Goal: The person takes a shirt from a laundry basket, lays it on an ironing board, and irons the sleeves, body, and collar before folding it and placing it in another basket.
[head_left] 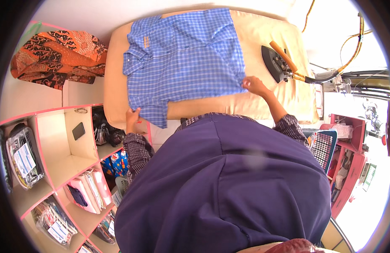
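Note:
A blue checked short-sleeved shirt [188, 60] lies spread across a padded ironing table [277, 104] with a cream cloth cover. Its collar points left, and one sleeve hangs over the table's near edge. My left hand [132, 117] pinches the shirt at the near sleeve, close to the shoulder. At the hem's near right corner, my right hand [254, 86] grips the fabric between thumb and fingers. To the right of the shirt rests a steam iron [276, 63] with a wooden handle, its hose running off to the right. Orange lettering marks the shirt's chest.
An orange and black batik cloth [60, 58] lies left of the table. Below it, a pink-edged shelf unit [45, 151] holds bagged, labelled clothes and a mobile phone [78, 131]. A blue plastic basket [324, 147] stands at my right, near a red cabinet [348, 180].

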Available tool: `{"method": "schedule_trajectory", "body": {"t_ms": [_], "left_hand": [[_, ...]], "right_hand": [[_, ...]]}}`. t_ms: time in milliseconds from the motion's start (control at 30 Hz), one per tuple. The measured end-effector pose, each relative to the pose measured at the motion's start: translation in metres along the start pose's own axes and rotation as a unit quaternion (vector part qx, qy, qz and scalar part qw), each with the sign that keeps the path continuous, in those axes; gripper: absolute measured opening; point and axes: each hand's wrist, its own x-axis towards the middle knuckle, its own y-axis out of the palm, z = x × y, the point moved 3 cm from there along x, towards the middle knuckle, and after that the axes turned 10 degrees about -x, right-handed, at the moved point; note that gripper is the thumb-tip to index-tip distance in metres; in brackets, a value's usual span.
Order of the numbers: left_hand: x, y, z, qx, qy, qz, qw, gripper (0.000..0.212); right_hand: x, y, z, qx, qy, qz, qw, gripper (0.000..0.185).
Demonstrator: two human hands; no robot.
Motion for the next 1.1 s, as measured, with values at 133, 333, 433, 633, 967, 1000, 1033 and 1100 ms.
{"method": "schedule_trajectory", "body": {"t_ms": [133,333,433,633,967,1000,1033,1100], "left_hand": [[-0.034,-0.011,-0.017,0.277,0.183,-0.315,0.889,0.025],[-0.06,0.119,-0.085,0.211,0.393,-0.063,0.893,0.031],[-0.08,0.156,-0.086,0.297,0.33,-0.028,0.896,0.041],[-0.086,0.173,-0.063,0.354,0.283,0.02,0.891,0.057],[-0.101,0.186,-0.055,0.381,0.31,0.052,0.869,0.063],[-0.099,0.188,-0.057,0.378,0.315,0.061,0.869,0.063],[-0.098,0.188,-0.056,0.374,0.314,0.062,0.87,0.063],[-0.097,0.186,-0.053,0.365,0.31,0.062,0.876,0.062]], "right_hand": [[0.005,-0.011,0.006,0.082,-0.018,-0.05,0.995,0.023],[0.077,0.021,0.05,-0.013,0.066,-0.109,0.992,0.025],[0.079,0.037,0.081,-0.122,0.065,-0.107,0.985,0.023],[0.089,0.045,0.065,-0.127,0.074,-0.108,0.983,0.022],[0.095,0.033,0.053,-0.115,0.095,-0.055,0.987,0.016],[0.1,0.03,0.03,-0.124,0.142,-0.037,0.981,0.017],[0.099,0.023,0.014,-0.166,0.142,-0.108,0.97,0.01],[0.102,0.003,0.007,-0.172,0.152,-0.125,0.965,0.014]]}}
